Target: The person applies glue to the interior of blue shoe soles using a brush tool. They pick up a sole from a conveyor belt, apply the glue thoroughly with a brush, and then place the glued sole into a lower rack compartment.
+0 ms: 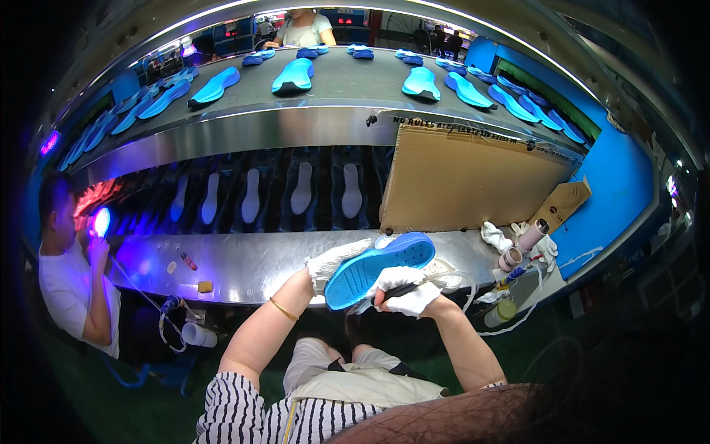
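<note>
A blue shoe sole (362, 278) is held tilted above the near edge of the metal bench, its ridged and dotted face toward me. My left hand (334, 260), in a white glove, is closed round the sole's left side. In front of the sole's lower right, my gloved right hand (411, 294) closes on a dark pen-like tool (400, 290). A pale cord (467, 285) runs off to the right from about that hand. The tool's tip is too small to make out. Behind the right hand, a white round object (441, 271) rests partly hidden on the bench.
Blue soles (293, 76) line the upper conveyor (347, 78); grey sole shapes (302, 189) fill the lower one. A cardboard sheet (473, 177) leans behind the bench (259, 259). Spools (532, 235) and a jar (503, 311) stand right. A co-worker (78, 274) holds a glowing lamp (101, 222) left.
</note>
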Motion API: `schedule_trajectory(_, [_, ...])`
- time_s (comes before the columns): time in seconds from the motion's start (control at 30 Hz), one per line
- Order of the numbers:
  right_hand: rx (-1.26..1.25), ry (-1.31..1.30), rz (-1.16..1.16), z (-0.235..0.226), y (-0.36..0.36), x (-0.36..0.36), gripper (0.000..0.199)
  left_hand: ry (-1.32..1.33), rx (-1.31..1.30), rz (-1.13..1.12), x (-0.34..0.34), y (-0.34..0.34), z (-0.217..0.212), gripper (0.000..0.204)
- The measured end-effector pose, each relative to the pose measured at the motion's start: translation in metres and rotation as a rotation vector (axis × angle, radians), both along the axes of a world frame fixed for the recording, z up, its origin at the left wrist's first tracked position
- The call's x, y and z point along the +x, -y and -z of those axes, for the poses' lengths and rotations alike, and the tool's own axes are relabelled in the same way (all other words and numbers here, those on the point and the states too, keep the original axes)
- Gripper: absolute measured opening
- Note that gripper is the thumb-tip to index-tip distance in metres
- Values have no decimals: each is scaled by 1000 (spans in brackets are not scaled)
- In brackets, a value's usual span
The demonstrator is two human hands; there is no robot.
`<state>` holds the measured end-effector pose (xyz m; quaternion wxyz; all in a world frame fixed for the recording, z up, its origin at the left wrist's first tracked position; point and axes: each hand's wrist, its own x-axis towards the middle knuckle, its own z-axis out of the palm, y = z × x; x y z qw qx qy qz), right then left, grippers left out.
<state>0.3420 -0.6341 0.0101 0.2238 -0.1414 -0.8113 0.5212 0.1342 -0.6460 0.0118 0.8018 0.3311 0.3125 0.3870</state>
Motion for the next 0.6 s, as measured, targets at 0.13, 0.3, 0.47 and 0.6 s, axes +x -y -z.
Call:
schedule_trajectory(0.13, [-97,-131,100,-3,3,3,12,44,3,61,8,-4,-7,43])
schedule_trajectory(0.3, [48,35,147,-5,-5,15,9,-108,-16,3,-1,-8,14,43])
schedule_trajectory(0.47, [-97,-83,199,-2,10,17,8,301,-45,-18,6,3,10,58])
schedule_trajectory(0.6, [161,-191,341,22,38,-8,6,644,56,-175,13,5,22,64])
